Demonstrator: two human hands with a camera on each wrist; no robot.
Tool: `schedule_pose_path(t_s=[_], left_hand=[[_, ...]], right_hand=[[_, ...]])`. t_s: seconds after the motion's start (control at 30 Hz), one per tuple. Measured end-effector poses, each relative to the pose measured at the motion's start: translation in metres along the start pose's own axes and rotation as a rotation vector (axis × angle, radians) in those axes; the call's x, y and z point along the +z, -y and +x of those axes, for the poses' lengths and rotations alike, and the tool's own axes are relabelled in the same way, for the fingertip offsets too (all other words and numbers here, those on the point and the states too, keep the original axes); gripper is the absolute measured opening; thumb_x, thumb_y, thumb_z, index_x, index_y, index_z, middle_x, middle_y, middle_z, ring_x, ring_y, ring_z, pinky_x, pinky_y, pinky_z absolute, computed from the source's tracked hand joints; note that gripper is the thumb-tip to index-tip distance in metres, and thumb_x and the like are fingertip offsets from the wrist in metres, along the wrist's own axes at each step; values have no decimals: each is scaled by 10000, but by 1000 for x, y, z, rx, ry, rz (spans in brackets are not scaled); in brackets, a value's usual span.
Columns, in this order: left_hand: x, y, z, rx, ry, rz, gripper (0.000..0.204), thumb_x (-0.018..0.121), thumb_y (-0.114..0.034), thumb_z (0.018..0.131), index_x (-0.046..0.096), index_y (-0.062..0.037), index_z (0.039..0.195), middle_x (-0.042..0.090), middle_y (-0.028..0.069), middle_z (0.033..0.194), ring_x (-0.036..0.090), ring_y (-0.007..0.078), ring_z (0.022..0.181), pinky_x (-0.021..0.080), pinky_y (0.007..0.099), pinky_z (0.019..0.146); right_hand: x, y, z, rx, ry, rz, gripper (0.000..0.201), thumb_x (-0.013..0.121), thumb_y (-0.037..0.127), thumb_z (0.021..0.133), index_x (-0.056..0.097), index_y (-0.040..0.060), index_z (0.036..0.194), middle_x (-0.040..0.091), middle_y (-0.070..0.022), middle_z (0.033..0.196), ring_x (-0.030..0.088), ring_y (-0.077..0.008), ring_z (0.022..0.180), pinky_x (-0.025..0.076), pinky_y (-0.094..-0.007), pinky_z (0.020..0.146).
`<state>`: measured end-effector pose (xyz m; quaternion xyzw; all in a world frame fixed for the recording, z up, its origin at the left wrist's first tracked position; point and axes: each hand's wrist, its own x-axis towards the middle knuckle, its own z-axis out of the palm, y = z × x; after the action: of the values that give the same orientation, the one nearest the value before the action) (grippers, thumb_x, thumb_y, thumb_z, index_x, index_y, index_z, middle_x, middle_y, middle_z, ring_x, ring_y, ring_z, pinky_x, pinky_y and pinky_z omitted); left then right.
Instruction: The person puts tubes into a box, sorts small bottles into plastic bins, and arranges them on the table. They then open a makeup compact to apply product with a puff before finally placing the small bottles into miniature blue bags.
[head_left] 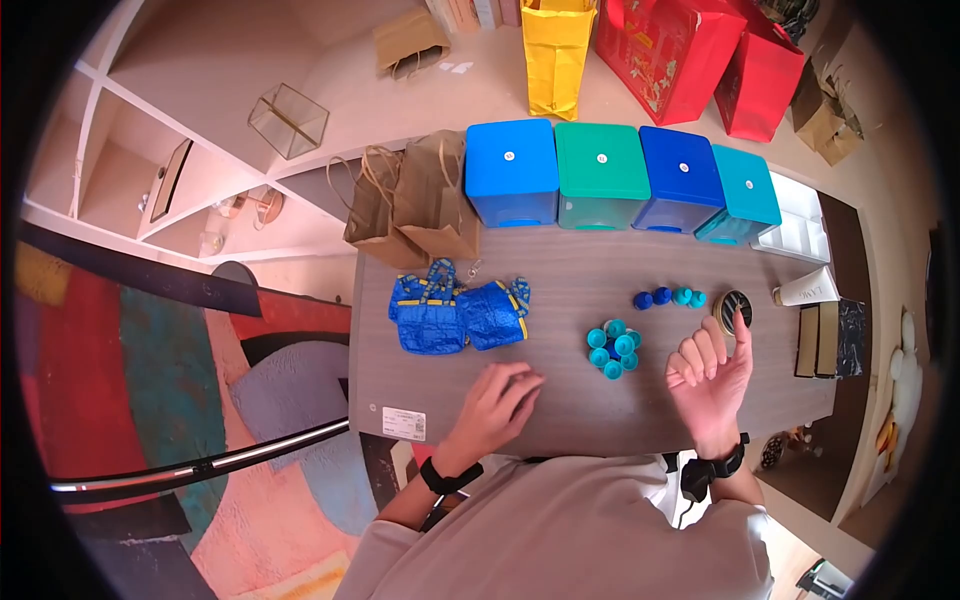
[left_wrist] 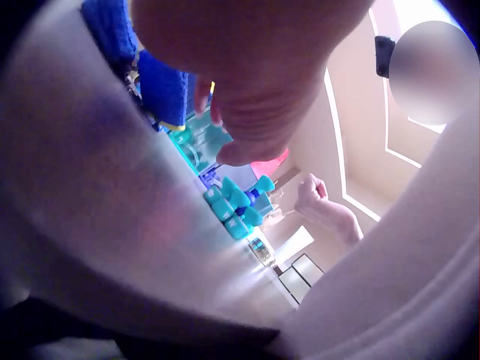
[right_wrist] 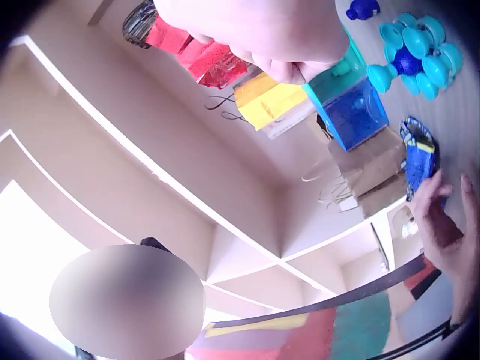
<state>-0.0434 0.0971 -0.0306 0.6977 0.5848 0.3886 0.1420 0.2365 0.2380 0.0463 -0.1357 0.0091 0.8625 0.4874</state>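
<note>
Both hands free beside a cluster of turquoise cups (head_left: 625, 345) on the table (head_left: 570, 420)

Taking the cluster as the dial's centre, in the head view we find the left hand (head_left: 497, 405) at eight o'clock, fingers loosely bent, and the right hand (head_left: 712, 375) between three and four, fingers half curled, thumb extended; we see nothing held in either. The cups ring a dark blue core (right_wrist: 407, 61); a row of loose blue and turquoise pieces (head_left: 662, 295) lies near one o'clock, blue bags (head_left: 430, 325) between nine and ten. For work on the cluster, we judge it best to steady it low with one hand and handle each cup singly, straight along its axis, lest its neighbours shift
</note>
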Motion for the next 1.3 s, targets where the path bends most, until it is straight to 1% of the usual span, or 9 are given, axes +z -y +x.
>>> schedule_pose_path(t_s=[0.07,0.13,0.17,0.2,0.23,0.27,0.37,0.67,1.3], left_hand=[[11,5,-10,-28,71,-74,332,856,3,864,745,-64,1169,691,110,1170,694,317,975,574,428,858],[19,11,-16,-18,142,-110,262,826,-12,887,749,-76,1128,700,83,1063,681,304,907,567,414,791],[20,12,-14,-19,142,-112,262,826,-12,887,749,-76,1128,700,83,1063,681,304,907,567,414,791],[20,12,-13,-18,158,-121,256,828,-9,875,753,-81,1110,701,72,1028,677,295,886,559,415,771],[20,12,-12,-18,173,-130,252,830,-5,863,758,-85,1091,703,62,992,673,286,865,552,417,752],[20,11,-10,-19,174,-132,252,830,-5,863,758,-85,1091,703,62,992,673,286,865,552,417,752],[18,8,-6,-88,197,-191,201,812,-9,880,744,-65,1060,685,72,947,653,306,831,545,424,774],[21,10,-5,-64,156,-188,206,847,0,828,764,-87,994,711,43,901,668,255,789,538,387,731],[20,8,-4,-50,153,-197,165,828,-11,842,747,-65,975,662,61,885,636,274,781,529,410,756]], right_hand=[[-3,-1,0,-7,-26,-46,510,526,449,1151,449,141,752,249,36,605,265,-119,550,293,-307,586],[-5,-5,0,-164,-66,-683,249,697,287,1089,587,114,947,264,66,591,235,-84,515,249,-280,555],[-4,-6,1,-163,-67,-684,249,697,287,1089,587,114,947,264,66,591,235,-84,515,249,-280,555],[-1,-5,2,-199,-18,-1160,180,767,191,1025,621,98,1070,289,75,575,239,-71,502,230,-272,549],[0,-4,4,-228,39,-1637,296,838,95,960,655,82,1192,314,83,560,244,-58,490,211,-264,542],[-4,-3,7,-260,55,-1819,533,906,18,849,672,86,1323,357,63,521,283,-54,475,204,-270,535],[1,-8,11,-230,47,-2016,574,944,91,811,690,96,1326,356,16,517,317,-96,460,251,-295,519],[-1,-13,21,-172,69,-2206,519,964,160,785,740,92,1249,436,-45,515,379,-219,448,351,-375,515],[-4,-10,20,-240,67,-2119,320,924,61,823,770,54,1103,355,-20,528,298,-118,475,275,-330,494]])
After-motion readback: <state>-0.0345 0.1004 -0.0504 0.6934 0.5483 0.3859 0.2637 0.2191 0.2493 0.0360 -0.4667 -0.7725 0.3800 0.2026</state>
